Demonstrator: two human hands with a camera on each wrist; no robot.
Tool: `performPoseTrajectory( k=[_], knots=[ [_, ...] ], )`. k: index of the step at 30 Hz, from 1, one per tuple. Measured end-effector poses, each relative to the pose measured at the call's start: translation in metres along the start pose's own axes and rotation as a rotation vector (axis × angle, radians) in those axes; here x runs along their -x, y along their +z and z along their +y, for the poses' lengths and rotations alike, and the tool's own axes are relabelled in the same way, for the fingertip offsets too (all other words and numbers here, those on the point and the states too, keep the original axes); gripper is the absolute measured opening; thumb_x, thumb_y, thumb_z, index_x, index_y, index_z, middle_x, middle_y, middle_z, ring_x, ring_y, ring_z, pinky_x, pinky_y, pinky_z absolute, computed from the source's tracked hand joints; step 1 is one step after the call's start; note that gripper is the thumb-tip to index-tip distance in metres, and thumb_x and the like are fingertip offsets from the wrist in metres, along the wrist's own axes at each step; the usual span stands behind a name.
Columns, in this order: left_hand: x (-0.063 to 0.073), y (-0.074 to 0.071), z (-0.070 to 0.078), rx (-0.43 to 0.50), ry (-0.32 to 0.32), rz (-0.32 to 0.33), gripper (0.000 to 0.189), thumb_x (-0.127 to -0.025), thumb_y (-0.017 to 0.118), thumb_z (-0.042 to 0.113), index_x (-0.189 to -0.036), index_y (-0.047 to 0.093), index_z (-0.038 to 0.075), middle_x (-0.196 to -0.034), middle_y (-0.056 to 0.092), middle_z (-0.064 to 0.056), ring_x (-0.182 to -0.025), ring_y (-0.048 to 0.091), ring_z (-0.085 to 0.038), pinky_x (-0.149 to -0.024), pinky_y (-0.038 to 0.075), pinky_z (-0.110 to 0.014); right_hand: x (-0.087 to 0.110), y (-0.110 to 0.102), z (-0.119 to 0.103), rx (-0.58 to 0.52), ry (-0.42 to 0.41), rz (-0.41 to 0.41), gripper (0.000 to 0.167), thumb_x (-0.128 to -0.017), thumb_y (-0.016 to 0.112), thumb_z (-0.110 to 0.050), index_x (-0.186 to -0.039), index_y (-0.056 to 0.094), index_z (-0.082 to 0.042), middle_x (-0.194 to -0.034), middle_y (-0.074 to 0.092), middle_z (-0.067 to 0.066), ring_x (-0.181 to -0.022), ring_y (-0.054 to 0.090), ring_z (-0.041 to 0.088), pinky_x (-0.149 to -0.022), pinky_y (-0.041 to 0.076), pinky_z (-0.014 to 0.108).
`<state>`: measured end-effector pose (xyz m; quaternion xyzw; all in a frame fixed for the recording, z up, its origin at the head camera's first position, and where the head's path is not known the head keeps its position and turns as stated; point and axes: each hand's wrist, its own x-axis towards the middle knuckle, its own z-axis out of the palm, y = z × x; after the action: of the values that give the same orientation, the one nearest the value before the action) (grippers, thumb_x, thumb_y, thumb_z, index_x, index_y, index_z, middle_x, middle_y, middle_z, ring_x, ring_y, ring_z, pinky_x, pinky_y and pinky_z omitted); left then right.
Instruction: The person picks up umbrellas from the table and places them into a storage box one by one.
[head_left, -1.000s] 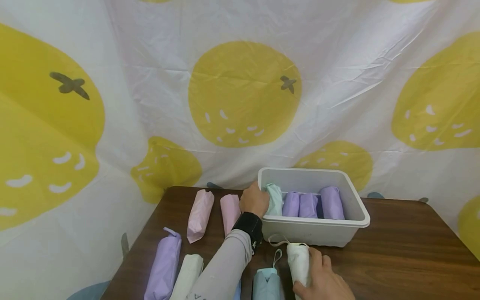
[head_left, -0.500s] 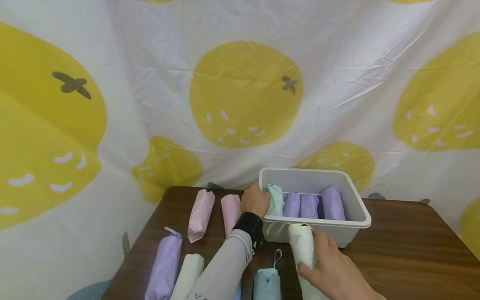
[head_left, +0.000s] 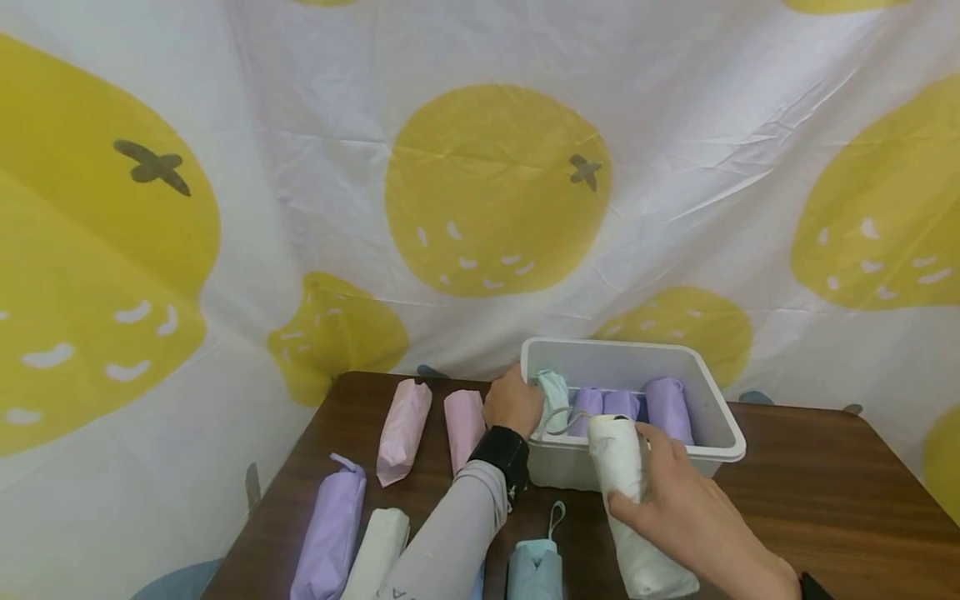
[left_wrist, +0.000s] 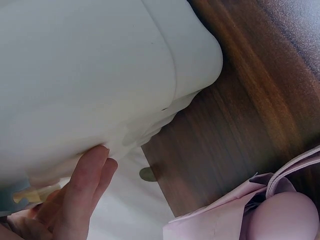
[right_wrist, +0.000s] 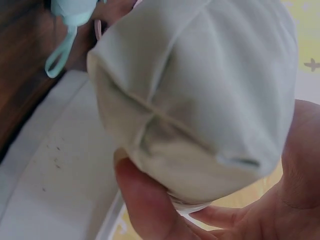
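My right hand (head_left: 686,492) grips a white folded umbrella (head_left: 626,500), tilted with its strap end up at the front rim of the light grey plastic bin (head_left: 622,471). In the right wrist view the sleeved end of the umbrella (right_wrist: 200,95) fills the middle, between thumb and fingers. My left hand (head_left: 514,402) holds the bin's left edge; in the left wrist view its fingers (left_wrist: 85,187) touch the outer wall. Inside the bin lie a mint umbrella (head_left: 553,400) at the left and several purple umbrellas (head_left: 667,408) to its right.
On the brown table (head_left: 817,492), two pink umbrellas (head_left: 403,429) lie left of the bin. Nearer are a purple umbrella (head_left: 328,529), another white one (head_left: 378,550) and a light blue one (head_left: 536,571). A lemon-print cloth (head_left: 495,192) hangs behind.
My right hand has lifted the white umbrella from the table and moved it up towards the bin's front rim. The left hand stays on the bin's edge.
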<state>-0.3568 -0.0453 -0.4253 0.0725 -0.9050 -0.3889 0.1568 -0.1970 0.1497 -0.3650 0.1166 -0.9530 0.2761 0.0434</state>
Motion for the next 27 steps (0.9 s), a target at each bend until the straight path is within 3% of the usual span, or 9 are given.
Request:
performPoseTrajectory(
  k=[6,12,20,27],
  knots=[
    [-0.001,0.0,0.002,-0.017,-0.025,-0.002,0.026,-0.098,0.064,0.014,-0.12,0.075,0.007,-0.11,0.077,-0.015,-0.1,0.073,-0.038,-0.081,0.056,-0.058,-0.015,-0.014,-0.001,0.011,-0.054,0.032,0.09,-0.091,0.079,-0.035,-0.155,0.031,0.008,-0.125,0.056,0.028,-0.078,0.059,0.023,-0.06,0.049,0.039],
    [0.001,-0.003,0.004,0.005,-0.021,-0.004,0.026,-0.098,0.065,0.014,-0.121,0.075,0.006,-0.112,0.076,-0.016,-0.1,0.072,-0.039,-0.082,0.056,-0.059,-0.035,-0.025,0.002,0.032,-0.037,0.079,0.091,-0.094,0.075,-0.035,-0.155,0.028,0.013,-0.122,0.054,0.034,-0.082,0.06,0.03,-0.059,0.05,0.04],
    [0.0,-0.002,0.003,0.02,-0.016,-0.006,0.026,-0.098,0.064,0.014,-0.121,0.074,0.006,-0.111,0.077,-0.015,-0.099,0.072,-0.038,-0.082,0.056,-0.059,-0.062,-0.031,0.015,0.012,-0.162,0.229,0.065,-0.09,0.078,-0.021,-0.135,0.047,0.014,-0.103,0.057,0.02,-0.085,0.059,0.029,-0.065,0.052,0.041],
    [0.0,-0.001,0.002,0.01,-0.019,-0.002,0.026,-0.098,0.065,0.015,-0.121,0.074,0.006,-0.111,0.077,-0.016,-0.1,0.072,-0.039,-0.081,0.056,-0.059,-0.078,-0.033,0.023,-0.015,-0.069,0.233,0.076,-0.093,0.075,-0.024,-0.144,0.039,0.019,-0.113,0.055,0.032,-0.094,0.06,0.041,-0.067,0.055,0.049]
  ],
)
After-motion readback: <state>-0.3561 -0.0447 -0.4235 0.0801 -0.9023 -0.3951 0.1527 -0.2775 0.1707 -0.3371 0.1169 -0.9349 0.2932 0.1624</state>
